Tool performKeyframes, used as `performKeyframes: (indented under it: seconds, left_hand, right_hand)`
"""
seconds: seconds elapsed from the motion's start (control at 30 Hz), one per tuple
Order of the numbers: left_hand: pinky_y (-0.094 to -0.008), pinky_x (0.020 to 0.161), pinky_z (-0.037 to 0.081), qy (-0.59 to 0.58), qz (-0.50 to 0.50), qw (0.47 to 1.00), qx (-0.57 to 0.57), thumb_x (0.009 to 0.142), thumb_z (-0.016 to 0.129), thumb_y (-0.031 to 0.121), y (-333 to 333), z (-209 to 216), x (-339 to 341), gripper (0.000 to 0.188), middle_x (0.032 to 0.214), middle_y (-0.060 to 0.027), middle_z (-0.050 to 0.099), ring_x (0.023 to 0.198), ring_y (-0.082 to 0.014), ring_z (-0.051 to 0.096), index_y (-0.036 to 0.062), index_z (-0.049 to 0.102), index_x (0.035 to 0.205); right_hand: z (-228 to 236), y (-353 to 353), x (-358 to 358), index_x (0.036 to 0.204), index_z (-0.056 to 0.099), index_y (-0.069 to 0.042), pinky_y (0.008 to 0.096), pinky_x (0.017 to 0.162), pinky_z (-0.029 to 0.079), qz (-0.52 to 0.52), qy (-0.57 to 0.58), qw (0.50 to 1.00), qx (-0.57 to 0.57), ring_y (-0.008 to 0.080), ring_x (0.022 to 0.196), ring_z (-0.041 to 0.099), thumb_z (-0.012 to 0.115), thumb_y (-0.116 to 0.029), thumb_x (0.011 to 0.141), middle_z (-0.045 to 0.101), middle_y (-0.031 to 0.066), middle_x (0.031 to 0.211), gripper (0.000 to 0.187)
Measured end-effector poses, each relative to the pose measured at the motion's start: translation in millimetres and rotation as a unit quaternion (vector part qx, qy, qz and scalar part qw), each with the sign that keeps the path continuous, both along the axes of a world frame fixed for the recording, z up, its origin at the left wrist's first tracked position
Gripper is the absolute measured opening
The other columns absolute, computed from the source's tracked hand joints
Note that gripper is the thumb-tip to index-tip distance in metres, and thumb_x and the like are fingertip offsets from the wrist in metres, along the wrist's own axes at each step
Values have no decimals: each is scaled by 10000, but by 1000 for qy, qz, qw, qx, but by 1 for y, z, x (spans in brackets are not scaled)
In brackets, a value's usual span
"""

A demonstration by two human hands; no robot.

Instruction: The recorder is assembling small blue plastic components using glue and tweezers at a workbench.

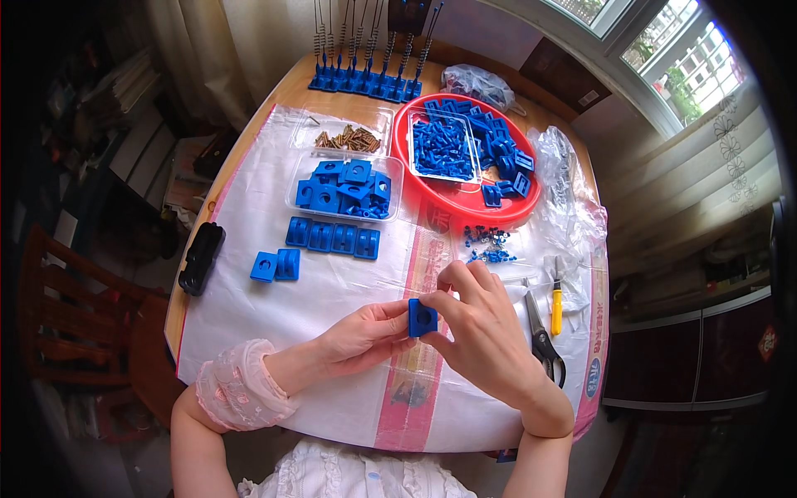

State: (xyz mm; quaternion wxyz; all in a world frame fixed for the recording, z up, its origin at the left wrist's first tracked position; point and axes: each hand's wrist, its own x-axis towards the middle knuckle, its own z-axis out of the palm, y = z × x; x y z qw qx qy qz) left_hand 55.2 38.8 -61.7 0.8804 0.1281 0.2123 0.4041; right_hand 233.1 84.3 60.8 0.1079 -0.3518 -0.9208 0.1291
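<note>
Both of my hands meet over the white sheet near the table's front edge. Between them is a small blue square plastic block [422,318] with a round hole in its face. My left hand [363,334] pinches its left side with fingertips. My right hand [477,328] curls over its top and right side. Beyond my hands lies a row of similar blue blocks [332,238], and two more blue blocks [276,266] sit apart to the left.
A clear tray of blue blocks [347,190], a clear tray of brass screws [349,138], a red basin [506,212] with blue parts, small loose blue bits [488,245], scissors [542,336], a yellow-handled tool [556,300], a black case [200,257], spring-topped blue stands [365,81].
</note>
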Motion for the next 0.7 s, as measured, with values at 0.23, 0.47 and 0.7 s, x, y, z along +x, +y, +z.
performKeyframes:
  seconds: [0.23,0.47,0.7]
  left_hand:
    - [-228,924,485,-2,-2,1000,7,1011,538,208,0,0,0,378,1192,-14,608,1063,-67,561,72,504,1362]
    - [-268,968,455,3,-2,1000,10,998,562,211,0,3,0,364,1204,-11,605,1090,-84,556,62,517,1327]
    - [-261,945,460,3,-1,1000,9,994,570,210,1,4,0,372,1191,-8,610,1074,-80,560,63,515,1331]
  right_hand:
    - [0,0,1,922,660,-30,379,853,408,11,13,1000,0,273,979,494,783,-95,684,528,100,991,276]
    - [1,0,1,923,675,-52,379,855,427,6,-3,1000,4,279,968,498,809,-106,669,549,91,984,292]
    - [1,0,0,922,675,-47,381,851,427,4,-2,1000,5,277,962,494,805,-108,675,551,89,977,286]
